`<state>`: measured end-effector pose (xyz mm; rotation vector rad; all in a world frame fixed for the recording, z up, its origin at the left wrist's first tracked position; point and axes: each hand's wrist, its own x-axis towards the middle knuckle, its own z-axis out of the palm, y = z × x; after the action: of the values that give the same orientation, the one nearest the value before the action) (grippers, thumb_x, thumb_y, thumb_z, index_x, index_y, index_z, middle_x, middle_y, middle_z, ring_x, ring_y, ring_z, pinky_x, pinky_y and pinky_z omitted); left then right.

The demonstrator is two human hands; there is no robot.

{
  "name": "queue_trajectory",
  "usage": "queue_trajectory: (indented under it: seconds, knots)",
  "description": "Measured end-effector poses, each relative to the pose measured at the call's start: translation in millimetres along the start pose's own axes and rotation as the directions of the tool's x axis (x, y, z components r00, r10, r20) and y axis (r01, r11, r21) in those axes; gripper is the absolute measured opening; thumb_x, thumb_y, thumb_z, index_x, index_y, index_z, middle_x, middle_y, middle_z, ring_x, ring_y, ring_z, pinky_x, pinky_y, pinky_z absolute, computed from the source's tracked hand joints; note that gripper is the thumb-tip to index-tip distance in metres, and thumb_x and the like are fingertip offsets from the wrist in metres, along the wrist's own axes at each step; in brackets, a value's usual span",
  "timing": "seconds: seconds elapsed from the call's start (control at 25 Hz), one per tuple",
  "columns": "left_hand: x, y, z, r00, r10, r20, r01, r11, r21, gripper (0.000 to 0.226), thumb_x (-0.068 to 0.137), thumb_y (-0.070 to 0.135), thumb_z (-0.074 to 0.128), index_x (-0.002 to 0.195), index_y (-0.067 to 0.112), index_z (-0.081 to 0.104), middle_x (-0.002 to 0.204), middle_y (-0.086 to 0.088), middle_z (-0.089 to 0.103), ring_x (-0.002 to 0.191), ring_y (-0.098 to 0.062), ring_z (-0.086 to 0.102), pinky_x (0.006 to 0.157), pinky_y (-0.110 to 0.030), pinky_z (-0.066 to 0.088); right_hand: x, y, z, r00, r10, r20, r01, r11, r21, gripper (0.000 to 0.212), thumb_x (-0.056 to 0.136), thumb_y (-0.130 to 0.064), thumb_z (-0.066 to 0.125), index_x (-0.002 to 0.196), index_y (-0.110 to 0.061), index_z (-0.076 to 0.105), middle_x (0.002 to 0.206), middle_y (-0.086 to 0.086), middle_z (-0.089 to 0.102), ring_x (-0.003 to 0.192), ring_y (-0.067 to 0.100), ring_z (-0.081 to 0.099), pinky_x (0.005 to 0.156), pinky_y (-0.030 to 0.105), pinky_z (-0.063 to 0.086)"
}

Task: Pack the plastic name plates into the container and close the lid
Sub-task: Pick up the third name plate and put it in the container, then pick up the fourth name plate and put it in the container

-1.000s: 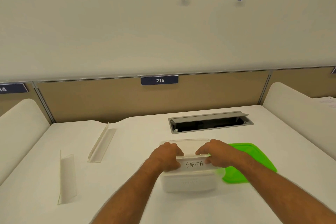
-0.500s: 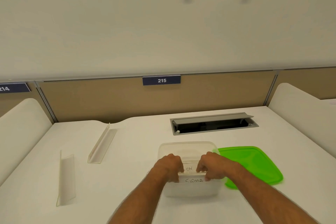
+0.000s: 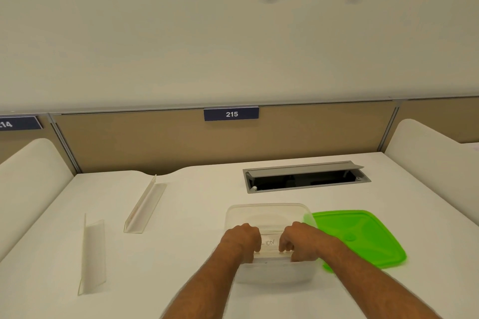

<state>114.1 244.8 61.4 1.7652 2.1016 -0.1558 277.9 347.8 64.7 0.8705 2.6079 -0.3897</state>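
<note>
A clear plastic container stands on the white desk in front of me. My left hand and my right hand reach down inside it, both gripping a name plate with handwriting on it, which lies low in the container. The green lid lies flat on the desk, just right of the container. Two more clear name plates rest to the left: one near the front, another farther back.
An open grey cable hatch is set into the desk behind the container. Tan partition panels with a "215" sign close off the back. White rounded dividers rise at both sides.
Both hands have pushed the written name plate down from the container's rim into its inside. The word SIGMA is no longer visible.
</note>
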Motion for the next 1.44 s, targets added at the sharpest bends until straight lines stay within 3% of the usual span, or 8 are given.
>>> queue_trajectory:
  seconds: [0.2,0.32,0.48,0.64,0.76,0.84,1.16,1.44]
  knots:
    - [-0.7,-3.3,-2.0,1.000,0.002,0.004,-0.002,0.998,-0.058,0.043,0.080,0.008,0.073,0.120,0.019,0.065,0.125,-0.005,0.062,0.108,-0.026,0.063,0.089,-0.036,0.053,-1.2,2.5,-0.7,1.000,0.014,-0.022,-0.013,0.999,0.051,0.045,0.077,-0.020,0.075,0.121,-0.025,0.065,0.116,-0.002,0.067,0.105,0.016,0.060,0.088,0.031,0.053]
    - [-3.4,-7.7,-6.8,0.995,0.018,-0.097,-0.028,0.995,-0.095,0.047,0.081,0.027,0.077,0.125,0.024,0.061,0.127,-0.002,0.061,0.114,-0.023,0.058,0.092,-0.036,0.049,-4.1,1.2,-9.9,0.986,0.038,-0.162,-0.018,0.992,0.125,0.044,0.078,-0.036,0.075,0.120,-0.027,0.065,0.118,-0.006,0.068,0.103,0.012,0.060,0.089,0.029,0.051]
    - [-9.2,-17.5,-8.9,0.919,0.009,-0.394,-0.049,0.995,-0.091,0.051,0.091,0.046,0.060,0.137,0.026,0.051,0.140,0.001,0.057,0.128,-0.021,0.050,0.101,-0.038,0.045,-3.6,-10.2,-16.5,0.850,0.114,-0.515,-0.056,0.990,0.126,0.051,0.090,-0.055,0.054,0.134,-0.030,0.054,0.138,-0.010,0.058,0.127,0.013,0.050,0.105,0.031,0.041]
    - [-21.7,-42.1,-6.3,0.844,0.004,-0.536,0.017,0.999,0.035,0.074,0.096,0.062,0.032,0.155,0.021,0.018,0.164,-0.002,0.017,0.151,-0.024,0.011,0.121,-0.045,0.014,1.3,-31.2,-15.3,0.735,0.068,-0.675,-0.072,0.997,0.021,0.072,0.094,-0.062,0.036,0.152,-0.020,0.027,0.160,0.001,0.028,0.148,0.018,0.021,0.120,0.036,0.018]
    - [-38.7,-62.1,-5.0,0.822,-0.064,-0.566,0.131,0.988,0.078,0.087,0.090,0.074,0.011,0.156,0.019,-0.005,0.165,-0.005,-0.010,0.151,-0.027,-0.012,0.121,-0.049,-0.002,4.5,-48.1,-12.2,0.743,0.046,-0.668,-0.137,0.987,-0.084,0.088,0.089,-0.074,0.014,0.156,-0.017,0.000,0.164,0.004,-0.004,0.151,0.021,-0.009,0.122,0.048,-0.004]
    - [-51.3,-74.7,-2.8,0.802,-0.100,-0.589,0.178,0.981,0.076,0.093,0.085,0.078,0.003,0.154,0.019,-0.012,0.163,-0.006,-0.019,0.149,-0.028,-0.018,0.121,-0.051,-0.006,7.3,-60.5,-8.7,0.745,0.049,-0.665,-0.158,0.982,-0.104,0.093,0.086,-0.078,0.006,0.154,-0.017,-0.009,0.162,0.006,-0.016,0.148,0.022,-0.020,0.120,0.051,-0.009]
    - [-99.0,-138.3,9.9,0.747,-0.248,-0.617,0.331,0.943,0.022,0.101,0.080,0.083,0.004,0.154,0.016,-0.014,0.163,-0.007,-0.018,0.149,-0.028,-0.018,0.121,-0.051,-0.006,31.0,-122.0,-7.3,0.762,-0.043,-0.646,-0.048,0.991,-0.121,0.094,0.084,-0.080,0.003,0.150,-0.019,-0.022,0.160,0.006,-0.025,0.147,0.021,-0.025,0.120,0.052,-0.007]
    - [-149.6,-206.7,24.2,0.689,-0.393,-0.608,0.469,0.882,-0.038,0.103,0.077,0.084,-0.001,0.154,0.016,-0.014,0.163,-0.007,-0.016,0.149,-0.029,-0.017,0.120,-0.050,-0.007,63.2,-204.5,-4.8,0.764,-0.183,-0.619,0.114,0.982,-0.151,0.094,0.085,-0.080,0.007,0.151,-0.019,-0.022,0.160,0.006,-0.028,0.146,0.022,-0.027,0.120,0.053,-0.009]
